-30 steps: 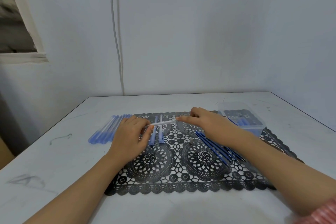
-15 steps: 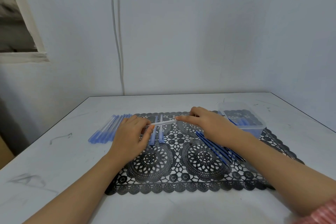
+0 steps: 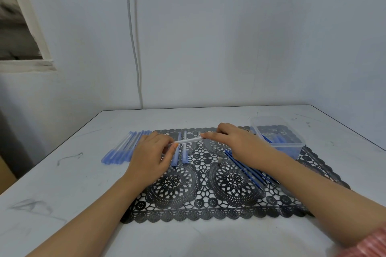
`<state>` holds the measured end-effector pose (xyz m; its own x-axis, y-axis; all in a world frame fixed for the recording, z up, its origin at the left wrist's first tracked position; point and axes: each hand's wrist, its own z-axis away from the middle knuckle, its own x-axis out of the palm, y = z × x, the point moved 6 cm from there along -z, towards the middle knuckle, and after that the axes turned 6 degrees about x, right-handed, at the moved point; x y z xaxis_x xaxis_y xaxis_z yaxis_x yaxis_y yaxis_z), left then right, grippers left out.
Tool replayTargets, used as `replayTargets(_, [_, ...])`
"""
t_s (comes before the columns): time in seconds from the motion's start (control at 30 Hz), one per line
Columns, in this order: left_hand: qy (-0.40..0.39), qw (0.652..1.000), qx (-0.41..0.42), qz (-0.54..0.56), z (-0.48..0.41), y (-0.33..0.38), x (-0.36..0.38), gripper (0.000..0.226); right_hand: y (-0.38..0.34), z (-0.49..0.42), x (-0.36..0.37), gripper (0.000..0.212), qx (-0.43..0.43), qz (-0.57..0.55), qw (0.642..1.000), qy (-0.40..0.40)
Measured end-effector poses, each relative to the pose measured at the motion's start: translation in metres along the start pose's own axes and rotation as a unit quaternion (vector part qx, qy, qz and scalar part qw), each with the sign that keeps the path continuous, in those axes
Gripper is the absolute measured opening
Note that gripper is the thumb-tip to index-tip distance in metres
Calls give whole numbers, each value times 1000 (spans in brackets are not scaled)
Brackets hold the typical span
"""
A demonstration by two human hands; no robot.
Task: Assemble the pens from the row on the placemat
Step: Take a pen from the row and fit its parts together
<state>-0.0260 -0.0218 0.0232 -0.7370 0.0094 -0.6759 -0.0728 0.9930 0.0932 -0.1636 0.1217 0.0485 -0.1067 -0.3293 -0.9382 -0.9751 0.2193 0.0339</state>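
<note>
A clear pen barrel (image 3: 188, 140) lies nearly level just above the black lace placemat (image 3: 219, 204). My left hand (image 3: 151, 155) pinches its left end. The fingertips of my right hand (image 3: 234, 142) hold its right end. Under the barrel two capped pale-blue pens (image 3: 181, 150) lie upright in a row on the mat. Several dark blue refills (image 3: 246, 170) lie slantwise on the mat below my right wrist.
A bundle of several finished blue-capped pens (image 3: 123, 149) rests on the white table left of the mat. A clear plastic box (image 3: 277, 137) with blue parts stands at the mat's far right corner. A white cable (image 3: 133, 44) runs down the wall behind.
</note>
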Motion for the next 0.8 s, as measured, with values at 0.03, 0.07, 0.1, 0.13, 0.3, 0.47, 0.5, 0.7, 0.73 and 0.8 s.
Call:
replayTargets(0.03, [1,1000,3,-1,0,1,0,30,1,0,2,81,1,-3,1000,1])
replayTargets(0.07, [3,1000,7,-3,0,2,0,30,1,-1,3,80,1,-7,1000,7])
replayTargets(0.1, [4,1000,9,-4,0,2,0,30,1,-1,4,77,3,-14,1000,14])
replayTargets(0.13, [5,1000,11,-5,0,3,-1,29,3,-2,4,73,9,-22,999,21])
replayTargets(0.3, [5,1000,14,-5,-1,3,-1,29,7,0,-6,27,73,-63,992,86])
replayTargets(0.47, [7,1000,20,-5,-1,5,-3,29,18,4,-14,46,193,34,976,97])
replayTargets(0.5, [7,1000,20,-6,-1,5,-3,29,19,4,-15,49,203,46,973,99])
replayTargets(0.7, [7,1000,22,-7,-2,6,-2,28,18,7,-14,49,226,3,970,92])
replayTargets(0.73, [7,1000,24,-8,-2,6,-2,28,17,7,-13,48,224,-8,970,92])
replayTargets(0.8, [7,1000,27,-12,-1,7,-2,29,15,6,-12,43,218,-22,972,91])
